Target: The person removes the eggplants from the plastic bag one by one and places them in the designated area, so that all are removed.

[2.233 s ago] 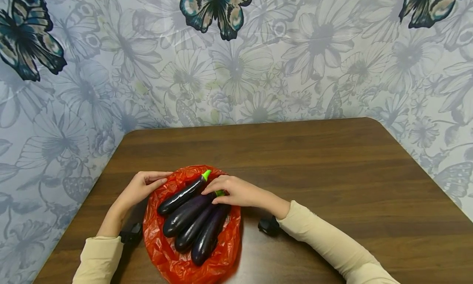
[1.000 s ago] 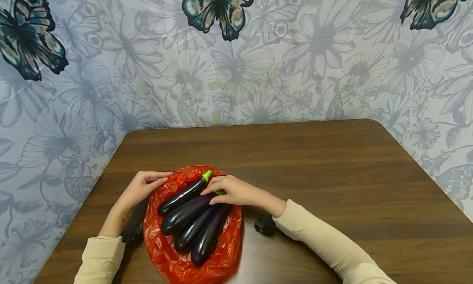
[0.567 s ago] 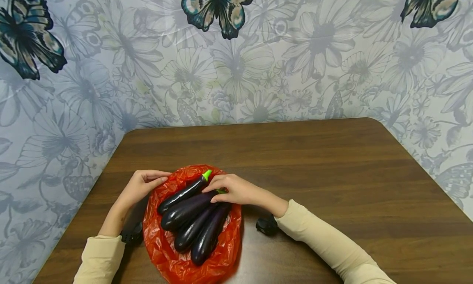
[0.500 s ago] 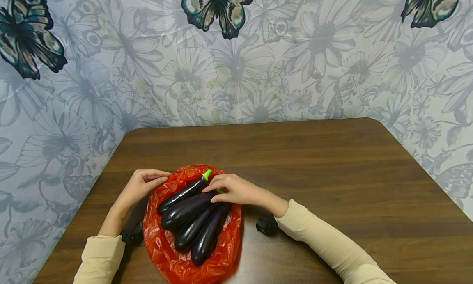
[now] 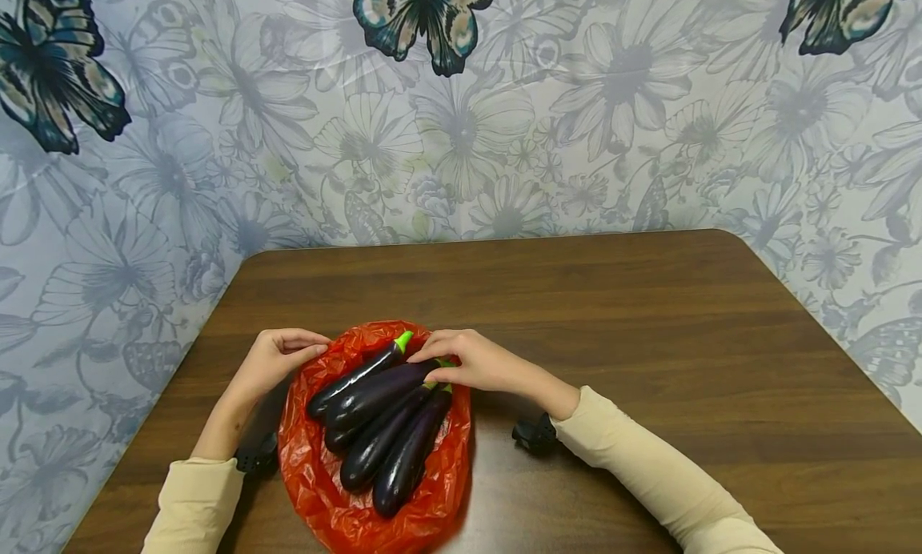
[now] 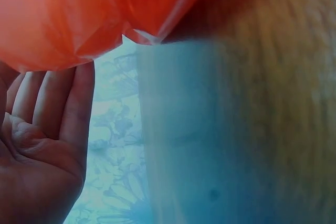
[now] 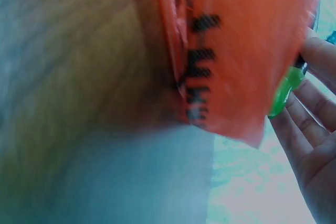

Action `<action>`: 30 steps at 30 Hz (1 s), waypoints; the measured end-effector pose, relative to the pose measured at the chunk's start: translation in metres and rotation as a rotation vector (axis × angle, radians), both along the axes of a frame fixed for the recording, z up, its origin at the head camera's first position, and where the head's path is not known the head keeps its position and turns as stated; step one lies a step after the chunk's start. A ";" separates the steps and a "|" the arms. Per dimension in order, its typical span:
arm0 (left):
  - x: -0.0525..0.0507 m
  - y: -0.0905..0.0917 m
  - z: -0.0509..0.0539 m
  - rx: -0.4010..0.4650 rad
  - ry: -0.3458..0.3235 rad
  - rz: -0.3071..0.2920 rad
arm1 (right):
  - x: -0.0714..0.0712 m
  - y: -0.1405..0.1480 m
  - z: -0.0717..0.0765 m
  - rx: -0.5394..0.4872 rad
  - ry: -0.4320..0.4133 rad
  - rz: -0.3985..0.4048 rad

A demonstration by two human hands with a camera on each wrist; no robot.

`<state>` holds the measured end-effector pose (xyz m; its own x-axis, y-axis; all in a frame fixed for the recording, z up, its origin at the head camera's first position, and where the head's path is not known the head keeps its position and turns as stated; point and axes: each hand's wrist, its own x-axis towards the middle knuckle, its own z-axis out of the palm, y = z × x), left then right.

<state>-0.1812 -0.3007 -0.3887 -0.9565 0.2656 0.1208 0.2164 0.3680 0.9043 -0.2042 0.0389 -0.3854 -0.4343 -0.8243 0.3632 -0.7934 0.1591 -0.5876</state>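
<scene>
Several glossy dark eggplants (image 5: 418, 450) with green stems lie in a red plastic bag (image 5: 302, 490), its mouth spread around them. With thumb and fingers my right hand (image 5: 475, 360) grips one eggplant (image 5: 374, 395) at its stem end, above the others. A green stem (image 7: 286, 92) shows between bag and right hand (image 7: 317, 114) in the right wrist view. At the bag's upper left rim my left hand (image 5: 277, 362) pinches the plastic with its fingertips. In the left wrist view the bag (image 6: 68, 14) hides the fingertips of the left hand (image 6: 47, 129).
A brown wooden table (image 5: 576, 298) bears the bag near its front left part. Behind it hangs a pale floral cloth (image 5: 504, 154) with butterfly prints (image 5: 425, 22). Black wrist devices (image 5: 535, 434) are on both wrists.
My right hand has shifted up and to the right with the gripped eggplant, uncovering more of the eggplants and stems below. The left hand has barely moved.
</scene>
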 end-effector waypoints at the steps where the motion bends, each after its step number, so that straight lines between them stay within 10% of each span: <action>1: 0.002 0.002 0.003 0.002 -0.001 -0.001 | -0.001 0.003 0.001 -0.009 0.002 -0.005; 30: 0.011 0.012 0.018 -0.041 -0.006 0.009 | -0.033 0.126 0.008 -0.057 -0.016 -0.481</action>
